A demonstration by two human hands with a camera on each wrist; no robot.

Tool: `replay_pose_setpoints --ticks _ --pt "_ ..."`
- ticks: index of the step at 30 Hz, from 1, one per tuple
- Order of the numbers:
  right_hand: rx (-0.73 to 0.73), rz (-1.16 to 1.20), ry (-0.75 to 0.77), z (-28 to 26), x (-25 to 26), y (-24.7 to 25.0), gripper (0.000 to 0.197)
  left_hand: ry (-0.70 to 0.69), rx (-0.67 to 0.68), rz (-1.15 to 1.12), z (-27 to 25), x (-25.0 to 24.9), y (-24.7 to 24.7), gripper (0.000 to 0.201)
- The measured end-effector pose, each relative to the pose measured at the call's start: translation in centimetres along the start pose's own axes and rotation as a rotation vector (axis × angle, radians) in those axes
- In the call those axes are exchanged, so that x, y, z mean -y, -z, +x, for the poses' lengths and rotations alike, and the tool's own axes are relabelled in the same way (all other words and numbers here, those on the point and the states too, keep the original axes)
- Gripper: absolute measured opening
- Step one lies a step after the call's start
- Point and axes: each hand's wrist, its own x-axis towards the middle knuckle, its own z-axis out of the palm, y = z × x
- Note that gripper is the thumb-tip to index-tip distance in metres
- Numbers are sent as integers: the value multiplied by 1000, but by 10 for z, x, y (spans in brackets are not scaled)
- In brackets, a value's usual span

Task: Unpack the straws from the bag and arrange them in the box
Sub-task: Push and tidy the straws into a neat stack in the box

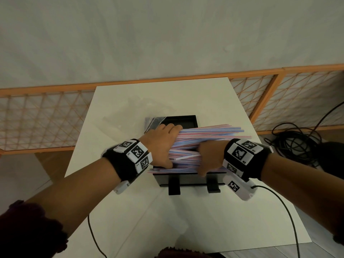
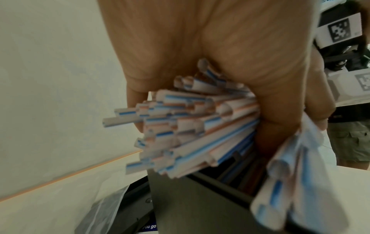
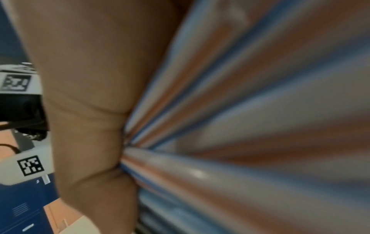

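Observation:
A thick bundle of red-, blue- and white-striped straws (image 1: pixel 201 136) lies crosswise over the open black box (image 1: pixel 188 180) in the middle of the white table (image 1: pixel 130 202). My left hand (image 1: pixel 163 144) grips the bundle at its left end, fingers curled round it; the left wrist view shows the straw ends (image 2: pixel 180 126) fanning out below the palm over the box wall (image 2: pixel 200 197). My right hand (image 1: pixel 210 157) grips the same bundle near the box's right side. In the right wrist view the straws (image 3: pixel 250 126) fill the frame, blurred. The empty clear bag (image 1: pixel 130 116) lies behind the box on the left.
The box's black lid (image 1: pixel 186 120) stands up behind the straws. Two black feet (image 1: pixel 174 187) jut from the box's front. Wrist cables (image 1: pixel 290 220) trail over the table's near part. An orange lattice screen (image 1: pixel 297 97) stands behind the table, and coiled black cables (image 1: pixel 294 138) lie on the floor at right.

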Motion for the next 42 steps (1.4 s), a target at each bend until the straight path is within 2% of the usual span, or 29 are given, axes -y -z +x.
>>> replay_pose_setpoints --ticks 7,13,18,23,27,34,38,42 --pt "-3 -24 -22 0 -4 5 33 -7 22 4 4 -1 1 107" --pt "29 -26 -29 -2 -11 5 62 1 44 -6 8 -1 -5 110" --pt "76 -45 -37 -3 -11 5 56 11 12 -19 12 -2 -9 109" --pt "154 0 -66 4 -15 6 58 34 -85 -26 10 -5 -21 108" --pt "142 -13 -81 8 -15 0 57 48 -149 -31 5 -9 -28 105" --pt "122 21 -30 2 -18 6 69 11 -124 -73 6 -7 -21 103" --pt "135 3 -44 2 -19 8 60 11 -135 -50 7 -9 -21 104" --pt "170 -72 -130 8 -13 -1 35 -15 -138 6 5 -10 -25 105"
